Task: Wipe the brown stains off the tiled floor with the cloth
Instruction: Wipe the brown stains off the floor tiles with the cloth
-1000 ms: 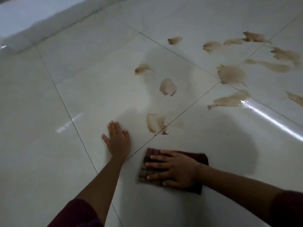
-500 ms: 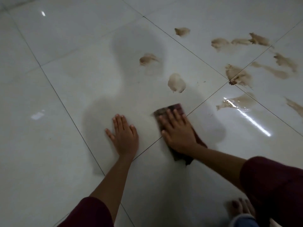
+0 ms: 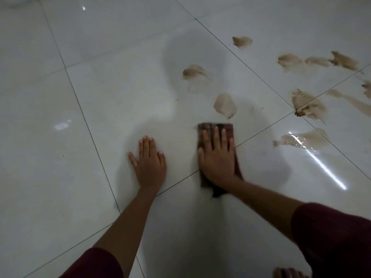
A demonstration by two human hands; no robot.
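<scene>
My right hand [image 3: 217, 157] lies flat, fingers spread, pressing a dark red-brown cloth [image 3: 215, 127] onto the glossy white tiled floor [image 3: 100, 97]. The cloth's far edge shows beyond my fingertips, its near end trails under my wrist. Just ahead of it is a pale brown stain [image 3: 224, 105]. More brown stains lie further off: one [image 3: 193, 72] up and left, one [image 3: 242, 41] beyond it, a smeared patch [image 3: 308, 106] on a tile joint, a wet streak [image 3: 305, 139] to the right. My left hand [image 3: 149, 162] rests palm down on bare tile, left of the cloth.
Several more brown smears [image 3: 317, 61] run along the upper right, reaching the frame's edge. Dark grout lines cross the floor diagonally. A bright light reflection [image 3: 325, 169] streaks the tile at right. Toes of a bare foot [image 3: 287, 273] show at the bottom right.
My right hand has pushed the cloth forward and over the nearest stain, which no longer shows. The cloth has turned to point straight ahead. My left hand has stayed planted.
</scene>
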